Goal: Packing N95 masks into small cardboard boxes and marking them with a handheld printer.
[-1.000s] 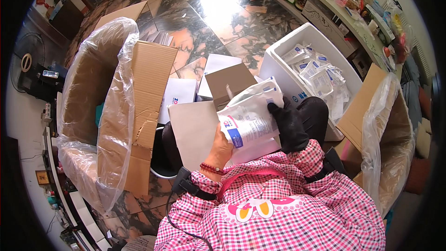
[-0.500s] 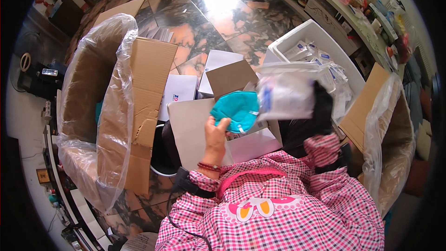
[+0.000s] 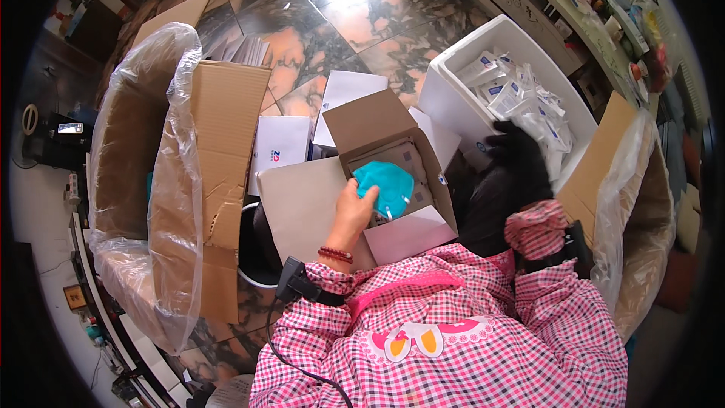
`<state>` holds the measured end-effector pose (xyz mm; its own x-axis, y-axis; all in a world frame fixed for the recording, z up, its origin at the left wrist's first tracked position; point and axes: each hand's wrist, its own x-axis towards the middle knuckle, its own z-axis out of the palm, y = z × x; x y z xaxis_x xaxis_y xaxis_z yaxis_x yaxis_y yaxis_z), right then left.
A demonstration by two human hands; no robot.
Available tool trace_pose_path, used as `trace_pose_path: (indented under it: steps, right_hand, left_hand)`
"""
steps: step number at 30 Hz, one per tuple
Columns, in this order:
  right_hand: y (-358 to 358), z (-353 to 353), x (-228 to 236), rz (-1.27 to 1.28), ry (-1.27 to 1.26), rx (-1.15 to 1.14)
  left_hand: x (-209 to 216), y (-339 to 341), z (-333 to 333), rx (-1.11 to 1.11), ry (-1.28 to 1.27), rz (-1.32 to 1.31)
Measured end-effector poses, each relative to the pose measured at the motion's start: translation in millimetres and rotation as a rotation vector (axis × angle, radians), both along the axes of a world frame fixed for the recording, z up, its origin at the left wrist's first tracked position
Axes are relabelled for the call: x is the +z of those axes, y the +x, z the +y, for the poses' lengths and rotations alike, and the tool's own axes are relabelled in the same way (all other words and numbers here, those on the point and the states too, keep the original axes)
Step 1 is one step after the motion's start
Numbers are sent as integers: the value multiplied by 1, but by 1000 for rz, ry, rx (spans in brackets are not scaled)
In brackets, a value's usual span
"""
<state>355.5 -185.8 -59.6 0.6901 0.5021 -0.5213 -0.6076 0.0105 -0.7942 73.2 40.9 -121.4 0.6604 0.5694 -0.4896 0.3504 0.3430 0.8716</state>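
A teal cup-shaped face mask (image 3: 385, 187) with white strap ends is pinched between the thumb and fingers of my bare left hand (image 3: 353, 211). It hangs over an open carton (image 3: 372, 122) with white outer flaps, whose inside shows grey-white contents. My right hand (image 3: 521, 153), in a black glove, is beside the near wall of a white foam box (image 3: 462, 109). Its fingers are apart and nothing shows in them. Several clear packets with white and blue print (image 3: 521, 94) lie heaped in the foam box.
On my left stands a large cardboard box (image 3: 226, 143) lined with clear plastic; another plastic-lined box (image 3: 630, 204) stands on my right. White cartons (image 3: 281, 147) sit beyond the open one. A dark bin with a white rim (image 3: 257, 276) is at left. A cluttered shelf (image 3: 559, 0) runs along the far right.
The clear packet that my right hand held over the open carton is out of that hand, which has drawn right and down. My left hand still holds the mask, slightly shifted right.
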Motion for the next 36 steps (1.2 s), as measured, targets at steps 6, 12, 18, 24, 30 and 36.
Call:
trace_pose_path:
  steps: [6, 12, 18, 24, 30, 36]
  right_hand:
    - [-81, 115, -79, -1129, -420, 880]
    - [-106, 171, -140, -1297, -807, 994]
    - [-111, 178, -142, -1320, -923, 1038]
    - [-110, 170, -146, -1340, -934, 1064]
    - [-108, 170, -145, -1357, -921, 1069]
    - [-110, 167, -144, -1357, -917, 1114]
  left_hand:
    - [-33, -2, -36, -373, 435, 245]
    - [-28, 2, -36, -443, 384, 342]
    - [-32, 3, -36, -460, 483, 329]
    - [-36, 4, -41, -362, 697, 282]
    - [-24, 5, -41, -304, 765, 238]
    - [-20, 2, -41, -315, 849, 212]
